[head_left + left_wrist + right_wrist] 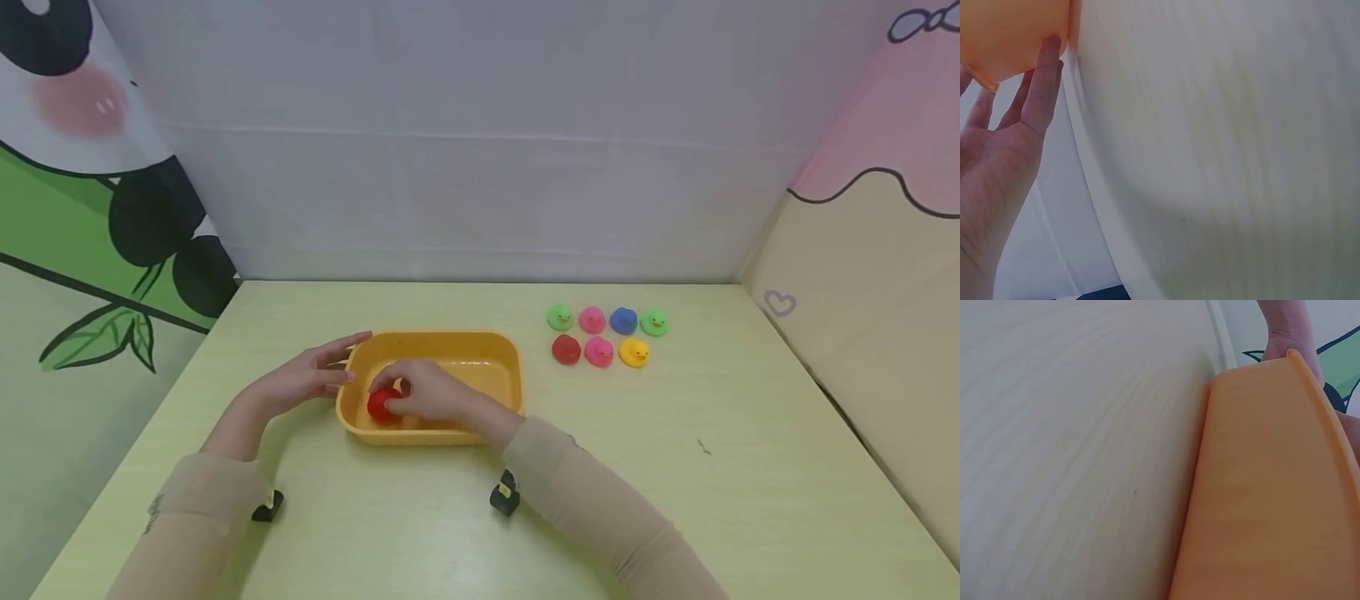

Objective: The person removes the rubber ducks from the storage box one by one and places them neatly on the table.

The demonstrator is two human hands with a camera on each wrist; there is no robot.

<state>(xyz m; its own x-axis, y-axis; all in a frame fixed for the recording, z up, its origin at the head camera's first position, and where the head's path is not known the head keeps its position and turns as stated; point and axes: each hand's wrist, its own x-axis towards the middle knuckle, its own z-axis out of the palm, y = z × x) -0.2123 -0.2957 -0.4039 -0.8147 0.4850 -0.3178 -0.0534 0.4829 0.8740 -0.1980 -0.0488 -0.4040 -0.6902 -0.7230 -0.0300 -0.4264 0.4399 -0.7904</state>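
A yellow-orange plastic tray [480, 375] stands on the table. Over its left half my right hand [423, 390] reaches in, thumb and fingers pinching a small red toy duck [381, 406] near the front left corner. Much of that duck is covered by the fingers. My left hand [303, 379] touches the tray's left end with outstretched fingers. In the left wrist view, the left hand [1007, 147] has its fingertips against the tray's outer wall [1010, 37]. The right wrist view shows the tray's long side [1266, 481], which hides the right hand.
Right of the tray lie several small toy ducks in two rows: among them green [560, 317], blue [623, 321], pink [599, 352], yellow [633, 352] and another red one [566, 349]. A white wall panel [487, 208] rises behind the table [375, 525].
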